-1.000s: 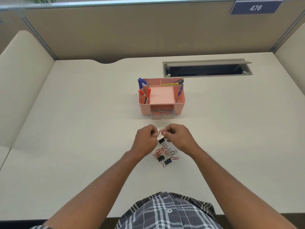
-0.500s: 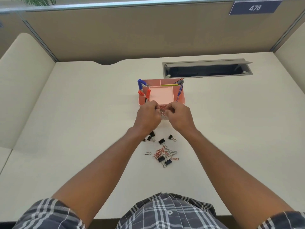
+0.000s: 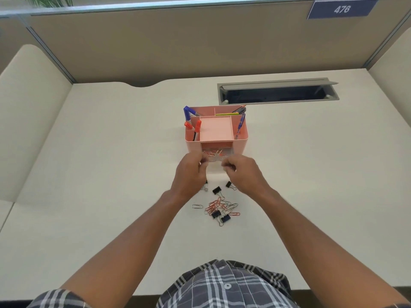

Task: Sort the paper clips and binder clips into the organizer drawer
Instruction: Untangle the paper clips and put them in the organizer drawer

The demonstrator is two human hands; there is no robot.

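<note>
At the near front of the pink organizer (image 3: 216, 132), both hands have come up from the pile. Left hand (image 3: 191, 172) and right hand (image 3: 241, 172) curl at the clear drawer (image 3: 214, 157), perhaps holding it; blur hides their grip. Paper clips (image 3: 219, 205) and binder clips (image 3: 216, 190) remain nearer, so sorting continues.

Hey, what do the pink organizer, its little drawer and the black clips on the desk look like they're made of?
Pink organizer: likely molded plastic, matte, with rounded corners and even colour. Drawer: seemingly clear plastic, since the paper clips show through its wall. Black binder clips: probably painted metal bodies with bare silvery wire handles.
</note>
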